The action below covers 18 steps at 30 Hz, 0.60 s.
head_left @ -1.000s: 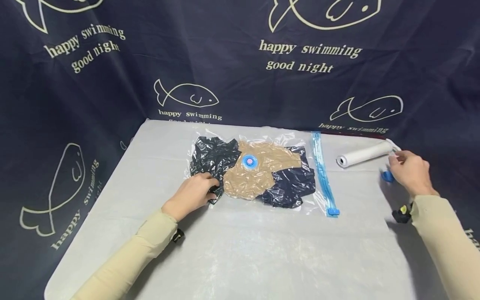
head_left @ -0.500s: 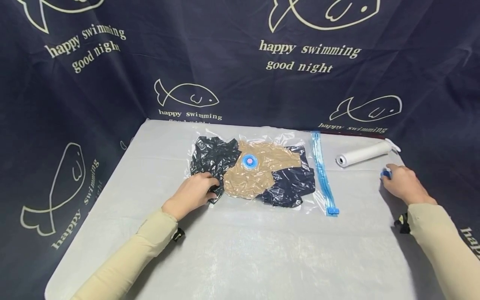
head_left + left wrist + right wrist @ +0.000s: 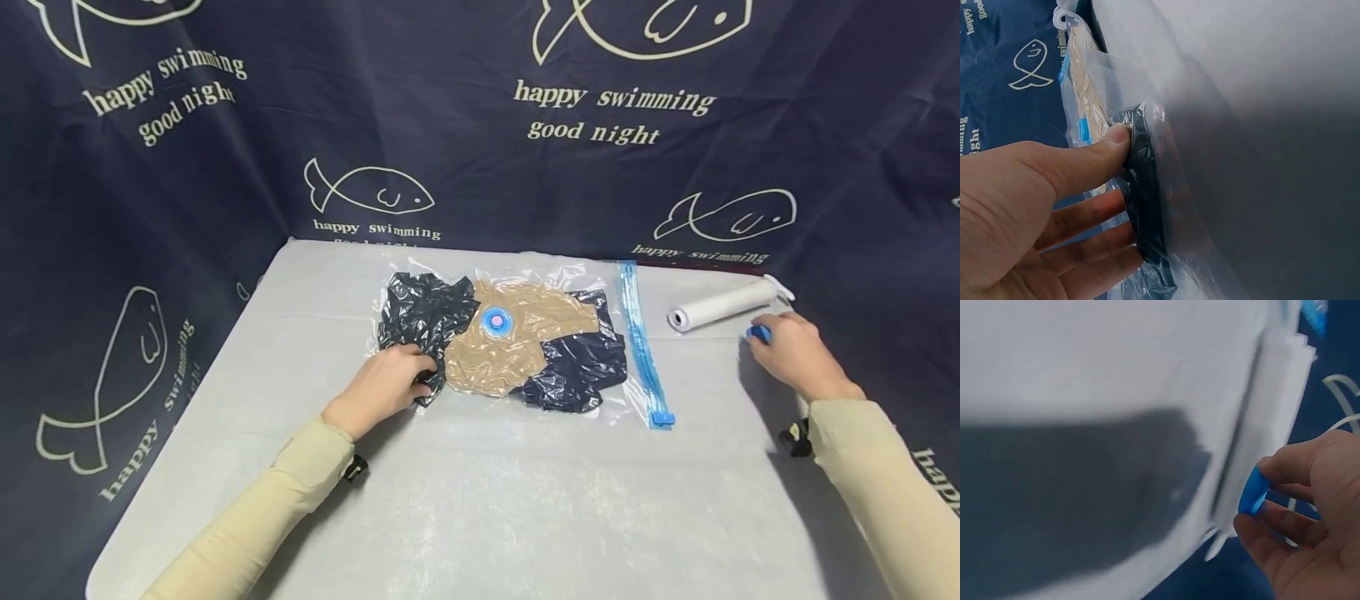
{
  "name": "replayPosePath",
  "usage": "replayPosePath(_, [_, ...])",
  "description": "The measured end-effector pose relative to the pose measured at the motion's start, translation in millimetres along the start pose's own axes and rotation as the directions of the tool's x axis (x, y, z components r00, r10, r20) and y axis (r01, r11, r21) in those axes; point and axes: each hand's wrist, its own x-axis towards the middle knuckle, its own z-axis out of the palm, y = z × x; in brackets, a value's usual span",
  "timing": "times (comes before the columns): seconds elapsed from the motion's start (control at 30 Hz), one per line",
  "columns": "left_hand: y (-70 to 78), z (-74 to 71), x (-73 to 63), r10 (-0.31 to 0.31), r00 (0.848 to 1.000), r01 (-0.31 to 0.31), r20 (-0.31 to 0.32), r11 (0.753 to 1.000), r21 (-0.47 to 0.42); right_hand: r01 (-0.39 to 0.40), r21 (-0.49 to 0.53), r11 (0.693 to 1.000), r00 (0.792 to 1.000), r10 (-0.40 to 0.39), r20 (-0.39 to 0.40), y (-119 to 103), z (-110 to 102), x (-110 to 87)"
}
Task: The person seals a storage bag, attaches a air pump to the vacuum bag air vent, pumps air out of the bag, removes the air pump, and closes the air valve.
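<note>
A clear vacuum storage bag lies flat, with black, tan and navy clothes pressed inside. On its tan part sits a round blue valve with a pink centre, uncapped. A blue zip seal runs along the right end. My left hand rests on the black cloth at the bag's near left corner, thumb and fingertips touching the film. Off to the right, my right hand pinches a small blue cap between thumb and fingers, held above the table.
A white hand pump lies at the back right, its handle by the table edge. A blue slider sits at the near end of the seal. The white-covered table backs onto a navy fish-print curtain.
My right hand has come away from the pump's handle, picked up the blue cap from the table and shifted left with it. The left hand stays on the bag.
</note>
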Motion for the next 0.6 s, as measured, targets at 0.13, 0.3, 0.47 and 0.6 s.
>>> replayPosePath(0.13, [0.2,0.5,0.1,-0.004,1.000,0.004,0.011,1.000,0.001,0.093,0.006,0.996,0.992,-0.092,-0.085,-27.0,-6.6,9.7])
replayPosePath(0.3, [0.8,1.5,0.2,-0.009,1.000,0.009,0.015,1.000,-0.009,0.177,0.035,0.983,0.976,-0.171,-0.138,-66.8,-6.7,25.5])
replayPosePath(0.47, [0.7,0.8,-0.9,-0.015,1.000,0.015,0.008,1.000,-0.004,0.266,0.095,0.959,0.961,-0.256,-0.103,-113.8,3.9,45.2])
replayPosePath(0.6, [0.8,0.5,-1.8,-0.022,1.000,0.022,0.011,1.000,-0.007,0.332,0.116,0.936,0.943,-0.327,-0.057,-156.9,18.5,59.8])
